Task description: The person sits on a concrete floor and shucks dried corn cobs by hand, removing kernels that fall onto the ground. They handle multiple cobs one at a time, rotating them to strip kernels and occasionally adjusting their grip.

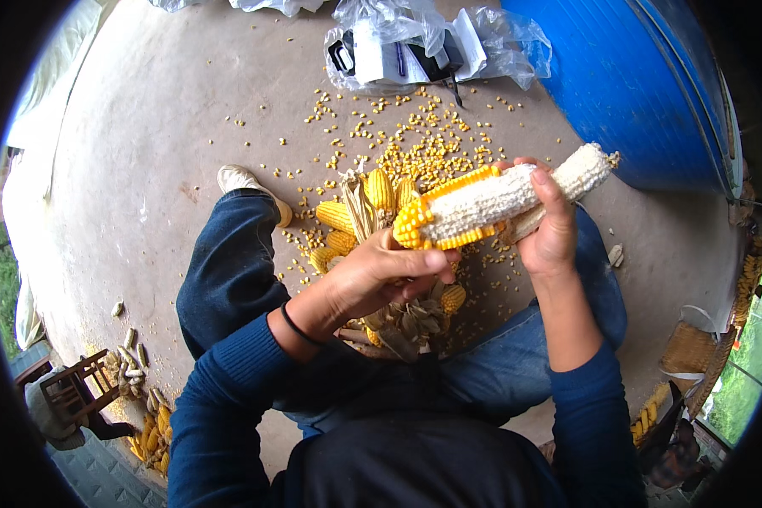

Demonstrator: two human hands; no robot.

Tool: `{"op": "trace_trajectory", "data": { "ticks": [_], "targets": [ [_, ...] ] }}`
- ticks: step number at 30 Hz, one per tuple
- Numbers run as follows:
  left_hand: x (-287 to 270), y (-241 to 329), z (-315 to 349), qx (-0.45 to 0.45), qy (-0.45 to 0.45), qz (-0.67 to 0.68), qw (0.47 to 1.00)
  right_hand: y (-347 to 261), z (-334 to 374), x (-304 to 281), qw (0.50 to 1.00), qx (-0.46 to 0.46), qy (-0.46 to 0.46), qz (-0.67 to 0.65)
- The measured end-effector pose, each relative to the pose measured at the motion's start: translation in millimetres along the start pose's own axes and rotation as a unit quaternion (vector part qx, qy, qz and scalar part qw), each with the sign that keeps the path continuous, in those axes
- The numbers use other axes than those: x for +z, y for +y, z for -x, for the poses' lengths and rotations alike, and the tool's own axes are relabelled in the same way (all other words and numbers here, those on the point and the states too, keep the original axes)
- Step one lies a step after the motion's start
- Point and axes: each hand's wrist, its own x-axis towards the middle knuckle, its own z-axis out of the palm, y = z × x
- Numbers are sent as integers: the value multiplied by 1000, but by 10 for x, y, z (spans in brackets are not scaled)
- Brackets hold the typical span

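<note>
My left hand (381, 273) grips the yellow end of a partly shelled ear of corn (474, 210). White bare cob shows along the ear's upper face, with rows of kernels left on both sides. In my right hand (552, 233) is a stripped corn cob (586, 172), lying slantwise against the ear. My right fingers also reach round the ear's far end; how they sit behind it is hidden. Below my hands, between my legs, lies a pile of yellow ears (339, 217) with dry husks (364, 212). Loose kernels (432, 157) are heaped and scattered on the floor beyond.
Clear plastic bags with dark items and white paper (394, 59) lie at the far side. A large blue container (626, 85) stands at far right. Stripped cobs (129, 360), more ears (154, 436) and a wooden stool (80, 389) are at lower left. A woven basket (688, 347) stands right.
</note>
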Motion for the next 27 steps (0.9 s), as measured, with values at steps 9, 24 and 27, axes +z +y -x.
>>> {"op": "trace_trajectory", "data": {
  "ticks": [9, 24, 27],
  "targets": [
    [7, -18, 29, -60, 24, 8, 998, 37, 3, 70, 999, 14, -38, 21],
    [-19, 1, 56, -99, -68, 86, 989, 7, -7, 2, 997, -10, -70, 33],
    [-13, -16, 28, -115, -31, 63, 991, 0, -4, -13, 993, -23, -108, 45]
  ]
}}
